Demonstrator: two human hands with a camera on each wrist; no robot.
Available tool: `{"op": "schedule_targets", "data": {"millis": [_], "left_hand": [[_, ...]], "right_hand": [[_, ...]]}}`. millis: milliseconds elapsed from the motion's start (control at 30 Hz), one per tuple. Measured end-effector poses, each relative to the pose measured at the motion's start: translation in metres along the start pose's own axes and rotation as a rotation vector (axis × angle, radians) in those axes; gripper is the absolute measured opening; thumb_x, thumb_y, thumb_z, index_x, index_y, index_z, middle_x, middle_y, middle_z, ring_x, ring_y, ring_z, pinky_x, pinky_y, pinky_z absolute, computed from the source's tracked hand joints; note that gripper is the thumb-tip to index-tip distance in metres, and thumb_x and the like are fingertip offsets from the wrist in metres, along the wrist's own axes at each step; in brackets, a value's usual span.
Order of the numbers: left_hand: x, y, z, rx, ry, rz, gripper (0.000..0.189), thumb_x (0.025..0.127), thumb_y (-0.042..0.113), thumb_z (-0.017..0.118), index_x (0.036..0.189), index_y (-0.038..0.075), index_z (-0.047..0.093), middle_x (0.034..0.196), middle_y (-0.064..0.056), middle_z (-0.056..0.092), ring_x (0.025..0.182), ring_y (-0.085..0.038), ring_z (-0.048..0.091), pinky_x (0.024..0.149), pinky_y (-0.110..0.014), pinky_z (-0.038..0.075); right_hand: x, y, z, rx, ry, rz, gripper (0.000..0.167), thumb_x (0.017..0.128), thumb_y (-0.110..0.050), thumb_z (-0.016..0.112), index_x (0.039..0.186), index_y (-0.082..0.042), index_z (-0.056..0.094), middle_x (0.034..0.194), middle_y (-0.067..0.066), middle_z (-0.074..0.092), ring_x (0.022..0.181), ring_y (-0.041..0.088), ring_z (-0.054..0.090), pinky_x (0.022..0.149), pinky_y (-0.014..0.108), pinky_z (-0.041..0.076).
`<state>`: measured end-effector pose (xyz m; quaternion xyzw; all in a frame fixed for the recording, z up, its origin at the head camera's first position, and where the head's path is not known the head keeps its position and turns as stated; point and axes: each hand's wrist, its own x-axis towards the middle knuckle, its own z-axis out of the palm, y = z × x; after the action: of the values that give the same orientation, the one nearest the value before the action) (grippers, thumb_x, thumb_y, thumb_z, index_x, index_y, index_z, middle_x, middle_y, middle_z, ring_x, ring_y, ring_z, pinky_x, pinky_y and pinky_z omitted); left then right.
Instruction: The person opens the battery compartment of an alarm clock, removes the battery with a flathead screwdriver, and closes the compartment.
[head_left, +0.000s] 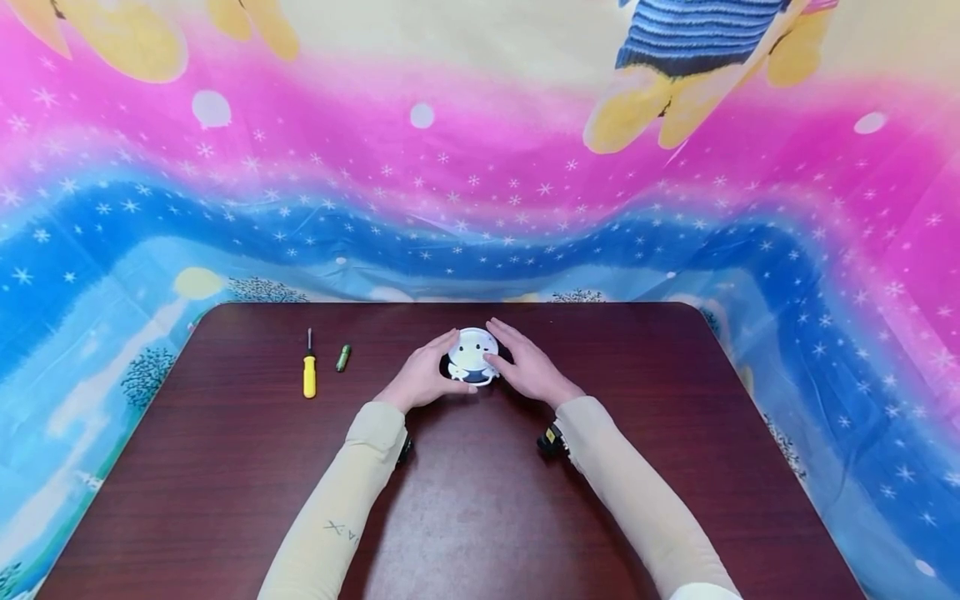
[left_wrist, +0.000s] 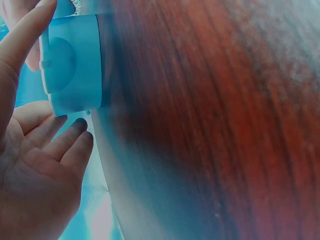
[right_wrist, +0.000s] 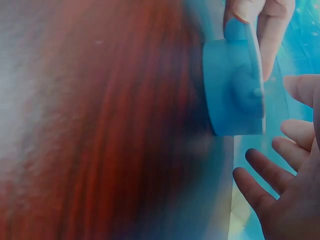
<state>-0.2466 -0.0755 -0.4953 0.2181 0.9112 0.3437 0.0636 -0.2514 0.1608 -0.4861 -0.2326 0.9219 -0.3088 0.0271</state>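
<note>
A white, round-headed cartoon figure [head_left: 471, 340] with a small face stands on the table. My left hand [head_left: 422, 372] grips its left side, thumb at the near edge and fingers round the far edge. From the left wrist view, the figure's thick side [left_wrist: 80, 65] shows a rounded bump and appears blue-tinted. My right hand [head_left: 531, 365] is at the figure's right side, its thumb overlapping the face in the head view. In the right wrist view, the right hand's fingers [right_wrist: 270, 172] are spread and apart from the figure [right_wrist: 230, 87].
A screwdriver [head_left: 310, 377] with a yellow handle lies on the left of the dark wooden table [head_left: 637, 358]. Beside it is a small green battery [head_left: 342, 358]. A patterned cloth backdrop [head_left: 480, 208] hangs behind the table's far edge.
</note>
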Motion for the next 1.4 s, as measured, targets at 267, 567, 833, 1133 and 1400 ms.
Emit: {"op": "schedule_targets", "data": {"millis": [267, 567, 833, 1133, 1400], "left_hand": [[0.0, 0.001, 0.0, -0.005, -0.004, -0.007, 0.106, 0.078, 0.044, 0.089, 0.158, 0.002, 0.032, 0.164, -0.011, 0.029, 0.15, -0.023, 0.026, 0.118, -0.038, 0.026], [0.001, -0.001, 0.001, -0.011, -0.009, -0.015, 0.108, 0.078, 0.045, 0.088, 0.159, 0.003, 0.031, 0.165, -0.011, 0.028, 0.15, -0.024, 0.025, 0.119, -0.04, 0.026], [0.0, 0.001, 0.001, -0.019, -0.011, -0.007, 0.107, 0.079, 0.044, 0.089, 0.159, 0.002, 0.031, 0.165, -0.012, 0.027, 0.15, -0.024, 0.025, 0.119, -0.039, 0.026], [0.0, 0.001, 0.002, -0.041, -0.014, -0.016, 0.107, 0.079, 0.042, 0.089, 0.159, 0.002, 0.029, 0.165, -0.013, 0.026, 0.15, -0.026, 0.025, 0.118, -0.041, 0.027], [0.001, 0.002, 0.002, -0.034, -0.008, -0.01, 0.111, 0.075, 0.039, 0.092, 0.159, 0.001, 0.03, 0.165, -0.014, 0.027, 0.15, -0.028, 0.025, 0.118, -0.042, 0.028]], "right_hand": [[-0.007, 0.001, 0.006, -0.012, -0.013, -0.02, 0.068, 0.106, -0.035, 0.056, 0.161, -0.006, 0.028, 0.166, 0.011, 0.023, 0.151, 0.026, 0.022, 0.119, 0.046, 0.025], [-0.01, 0.002, 0.01, -0.006, -0.045, -0.031, 0.072, 0.105, -0.037, 0.058, 0.162, -0.007, 0.026, 0.167, 0.01, 0.022, 0.152, 0.023, 0.021, 0.119, 0.046, 0.025], [-0.01, 0.002, 0.01, -0.011, -0.08, -0.007, 0.075, 0.103, -0.041, 0.058, 0.163, -0.01, 0.023, 0.168, 0.008, 0.019, 0.152, 0.022, 0.019, 0.118, 0.047, 0.026], [-0.008, 0.001, 0.009, -0.016, -0.103, 0.008, 0.077, 0.101, -0.035, 0.058, 0.163, -0.007, 0.021, 0.168, 0.009, 0.019, 0.152, 0.02, 0.018, 0.119, 0.042, 0.025], [-0.005, -0.002, 0.004, 0.017, -0.152, 0.018, 0.085, 0.095, -0.032, 0.062, 0.163, -0.006, 0.019, 0.168, 0.012, 0.016, 0.152, 0.022, 0.018, 0.118, 0.043, 0.026]]}}
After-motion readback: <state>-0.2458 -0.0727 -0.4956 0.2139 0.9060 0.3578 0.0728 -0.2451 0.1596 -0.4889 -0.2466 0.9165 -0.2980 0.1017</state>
